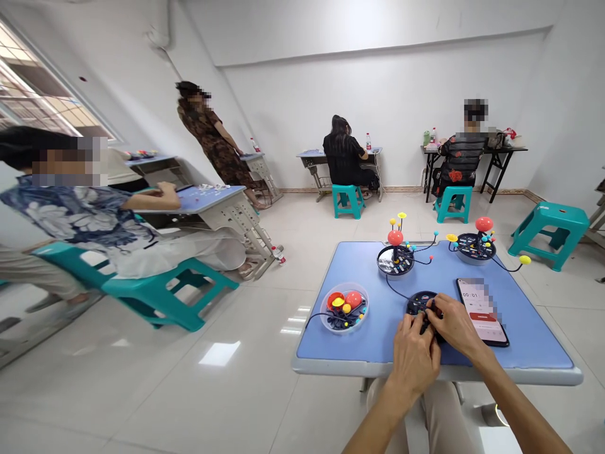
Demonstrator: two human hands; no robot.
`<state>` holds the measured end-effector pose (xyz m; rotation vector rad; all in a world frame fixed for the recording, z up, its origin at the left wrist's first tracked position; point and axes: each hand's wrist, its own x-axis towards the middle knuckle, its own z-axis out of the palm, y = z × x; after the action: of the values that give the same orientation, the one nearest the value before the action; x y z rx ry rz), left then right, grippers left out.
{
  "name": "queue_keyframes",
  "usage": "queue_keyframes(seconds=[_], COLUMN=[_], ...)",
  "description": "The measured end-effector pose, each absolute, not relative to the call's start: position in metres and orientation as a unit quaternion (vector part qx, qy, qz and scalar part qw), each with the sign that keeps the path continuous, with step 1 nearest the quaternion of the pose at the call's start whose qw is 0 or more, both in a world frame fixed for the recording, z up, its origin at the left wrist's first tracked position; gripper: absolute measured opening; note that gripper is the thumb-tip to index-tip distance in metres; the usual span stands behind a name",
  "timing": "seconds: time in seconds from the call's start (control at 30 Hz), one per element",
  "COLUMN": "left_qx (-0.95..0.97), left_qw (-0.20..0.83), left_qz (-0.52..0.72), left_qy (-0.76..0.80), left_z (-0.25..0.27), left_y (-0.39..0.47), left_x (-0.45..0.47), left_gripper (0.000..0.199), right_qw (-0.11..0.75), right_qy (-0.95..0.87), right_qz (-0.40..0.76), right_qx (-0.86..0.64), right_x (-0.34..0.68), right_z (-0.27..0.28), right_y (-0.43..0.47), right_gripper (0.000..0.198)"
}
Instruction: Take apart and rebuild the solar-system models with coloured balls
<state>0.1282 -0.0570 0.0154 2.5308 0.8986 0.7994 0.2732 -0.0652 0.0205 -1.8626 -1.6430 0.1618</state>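
On the blue desk in front of me sits a black round model base with small printed labels, mostly covered by my hands. My left hand is closed on its near side, fingers pressed on the rim. My right hand reaches in from the right, its fingers pinched over the base around a small dark piece whose kind I cannot make out. Left of the hands, a clear plastic bowl holds red and yellow balls and black parts. Beyond stand two assembled planet models, one with a red ball, another with a red ball.
A phone showing a timer lies right of my hands on the desk. Green stools stand on the tiled floor. Several people sit or stand at other desks. A bottle stands on the floor.
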Motion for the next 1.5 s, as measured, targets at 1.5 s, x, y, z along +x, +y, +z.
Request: queue_keyframes(seconds=[1.5], left_qx=[0.312], left_qw=[0.53], left_qz=[0.651], left_qy=[0.446], left_z=[0.07], left_y=[-0.018], left_x=[-0.005], left_gripper=[0.035], right_qw=[0.519], right_qy=[-0.661], right_qz=[0.004], right_qx=[-0.542], right_x=[0.169], right_z=[0.061], right_y=[-0.127], right_gripper=[0.018])
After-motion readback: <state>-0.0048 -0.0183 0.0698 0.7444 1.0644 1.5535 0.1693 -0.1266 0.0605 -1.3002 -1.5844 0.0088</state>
